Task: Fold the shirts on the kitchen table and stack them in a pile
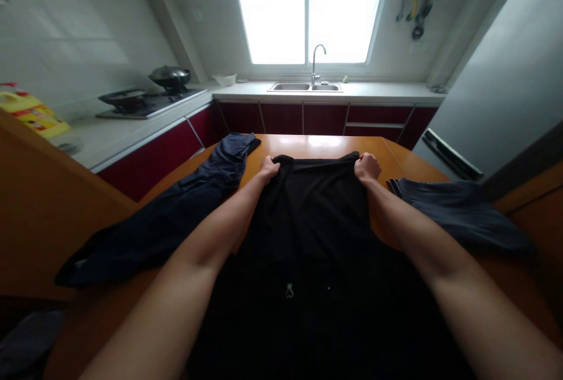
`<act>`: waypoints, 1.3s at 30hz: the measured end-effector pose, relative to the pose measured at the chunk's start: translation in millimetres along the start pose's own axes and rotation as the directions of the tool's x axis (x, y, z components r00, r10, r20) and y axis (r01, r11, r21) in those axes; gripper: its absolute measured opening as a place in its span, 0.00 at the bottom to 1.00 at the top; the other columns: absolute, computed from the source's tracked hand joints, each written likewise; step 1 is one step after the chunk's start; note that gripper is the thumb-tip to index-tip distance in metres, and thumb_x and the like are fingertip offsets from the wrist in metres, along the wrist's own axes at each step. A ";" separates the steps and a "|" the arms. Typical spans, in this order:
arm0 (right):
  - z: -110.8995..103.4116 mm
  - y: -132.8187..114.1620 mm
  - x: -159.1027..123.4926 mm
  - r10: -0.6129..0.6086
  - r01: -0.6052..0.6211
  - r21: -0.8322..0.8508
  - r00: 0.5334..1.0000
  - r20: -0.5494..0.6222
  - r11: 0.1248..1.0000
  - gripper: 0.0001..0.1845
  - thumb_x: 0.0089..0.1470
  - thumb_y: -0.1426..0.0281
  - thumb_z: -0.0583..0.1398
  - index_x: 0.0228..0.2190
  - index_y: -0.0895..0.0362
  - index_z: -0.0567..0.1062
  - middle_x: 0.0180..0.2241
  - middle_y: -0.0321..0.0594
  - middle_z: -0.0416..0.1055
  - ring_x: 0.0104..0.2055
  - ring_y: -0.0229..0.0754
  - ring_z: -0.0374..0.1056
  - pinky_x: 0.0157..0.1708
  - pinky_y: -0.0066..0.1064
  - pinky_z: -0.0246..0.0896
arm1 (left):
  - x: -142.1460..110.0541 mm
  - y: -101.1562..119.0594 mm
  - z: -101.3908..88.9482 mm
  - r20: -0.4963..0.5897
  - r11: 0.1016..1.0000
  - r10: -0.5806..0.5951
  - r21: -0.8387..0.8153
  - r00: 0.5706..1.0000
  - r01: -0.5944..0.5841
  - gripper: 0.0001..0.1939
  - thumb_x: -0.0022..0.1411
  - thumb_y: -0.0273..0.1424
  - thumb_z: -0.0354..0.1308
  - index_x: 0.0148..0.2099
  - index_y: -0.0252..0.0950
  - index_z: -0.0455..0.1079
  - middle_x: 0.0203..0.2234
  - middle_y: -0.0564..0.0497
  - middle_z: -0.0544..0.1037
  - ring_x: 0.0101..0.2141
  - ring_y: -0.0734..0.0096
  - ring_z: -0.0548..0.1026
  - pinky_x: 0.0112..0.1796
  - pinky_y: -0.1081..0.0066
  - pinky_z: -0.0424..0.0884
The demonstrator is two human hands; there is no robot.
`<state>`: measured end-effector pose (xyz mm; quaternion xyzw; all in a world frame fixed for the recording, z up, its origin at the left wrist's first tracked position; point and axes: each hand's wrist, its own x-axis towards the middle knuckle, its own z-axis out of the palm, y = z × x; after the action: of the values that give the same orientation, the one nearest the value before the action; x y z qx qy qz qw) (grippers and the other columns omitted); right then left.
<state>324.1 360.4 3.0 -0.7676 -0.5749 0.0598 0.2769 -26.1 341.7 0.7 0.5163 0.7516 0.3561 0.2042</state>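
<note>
Three pieces of clothing are before us at the tabletop (314, 144): at left a dark blue garment (176, 210), in the middle a black garment (316, 204), at right a grey-blue garment (457, 210). Our left hand (267, 169) has its grip closed on the far left corner of the black one; our right hand (368, 168) is closed likewise on the far right corner. Between them the far edge looks nearly straight.

To do this stretching well, we judge that both grips should pull outward with equal force, so the edge becomes tight and does not twist. We should also take care near our body: the cloth merges there with a dark area carrying a small pale mark (289, 291), and we cannot tell where the garment finishes.

About containers, again from the left: a yellow jug (33, 111) stands at the side, and its content we cannot see. On the stove (152, 111) there are a low dark pan (123, 98) and, behind it, a lidded wok (170, 78); what they hold is not visible. Farther is a pale bowl (225, 80), its inside too small to judge, then the sink (290, 87) with two basins, whose bottoms we cannot examine properly.
</note>
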 end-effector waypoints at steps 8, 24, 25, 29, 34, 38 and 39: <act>-1.2 20.7 18.8 0.021 -0.022 -0.010 0.996 -0.089 1.000 0.22 0.63 0.70 0.46 0.50 0.59 0.74 0.52 0.56 0.70 0.51 0.57 0.68 0.50 0.47 0.62 | 22.8 -17.3 -18.2 -0.207 0.985 0.135 0.130 0.969 -0.110 0.25 0.61 0.24 0.57 0.60 0.37 0.61 0.51 0.41 0.74 0.52 0.56 0.73 0.55 0.62 0.66; 43.6 -37.0 -37.1 -0.381 0.439 -0.047 0.823 0.421 0.897 0.37 0.68 0.51 0.41 0.68 0.61 0.53 0.71 0.52 0.42 0.73 0.51 0.35 0.68 0.51 0.31 | -20.7 5.8 34.5 0.387 0.767 0.370 0.385 0.844 -0.513 0.29 0.71 0.47 0.44 0.69 0.44 0.58 0.70 0.45 0.53 0.69 0.46 0.47 0.63 0.40 0.41; 42.8 -27.4 -29.0 -0.345 0.409 -0.072 0.840 0.418 0.910 0.38 0.68 0.50 0.40 0.68 0.62 0.52 0.71 0.52 0.41 0.73 0.51 0.35 0.68 0.52 0.30 | -16.3 -0.6 29.2 0.379 0.777 0.340 0.403 0.861 -0.484 0.30 0.71 0.49 0.43 0.70 0.45 0.58 0.70 0.45 0.52 0.69 0.44 0.46 0.63 0.38 0.41; 32.7 15.2 13.9 -0.217 0.302 -0.185 0.902 0.372 0.935 0.40 0.67 0.49 0.39 0.68 0.64 0.51 0.71 0.54 0.40 0.73 0.50 0.35 0.68 0.50 0.29 | 2.5 -21.7 5.4 0.310 0.793 0.259 0.472 0.915 -0.385 0.33 0.70 0.51 0.41 0.71 0.43 0.55 0.71 0.44 0.49 0.70 0.47 0.44 0.65 0.46 0.40; 30.5 10.1 21.8 -0.190 0.276 -0.262 0.932 0.309 0.925 0.37 0.68 0.56 0.43 0.67 0.69 0.52 0.71 0.60 0.40 0.73 0.54 0.34 0.67 0.56 0.24 | -4.2 -7.0 15.5 0.244 0.801 0.232 0.501 0.941 -0.328 0.32 0.71 0.44 0.43 0.71 0.34 0.55 0.71 0.38 0.49 0.69 0.45 0.45 0.65 0.44 0.39; 46.6 -32.3 -24.5 -0.433 0.504 -0.188 0.843 0.319 0.843 0.35 0.68 0.57 0.43 0.67 0.65 0.54 0.71 0.54 0.41 0.73 0.52 0.33 0.68 0.53 0.24 | -33.0 14.6 48.4 0.331 0.751 0.373 0.440 0.867 -0.492 0.30 0.72 0.42 0.42 0.72 0.39 0.54 0.71 0.45 0.48 0.70 0.50 0.42 0.65 0.45 0.35; 50.1 -38.8 -35.2 -0.473 0.550 -0.138 0.801 0.366 0.824 0.35 0.68 0.56 0.43 0.67 0.63 0.54 0.72 0.52 0.40 0.73 0.50 0.33 0.68 0.52 0.26 | -38.4 15.9 52.8 0.363 0.741 0.398 0.415 0.843 -0.528 0.30 0.72 0.44 0.42 0.71 0.41 0.54 0.71 0.47 0.49 0.70 0.49 0.42 0.65 0.43 0.35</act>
<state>259.0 353.3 -27.9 -0.5900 -0.8012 0.0350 0.0931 34.2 326.8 -24.8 0.7632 0.6318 0.1209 0.0607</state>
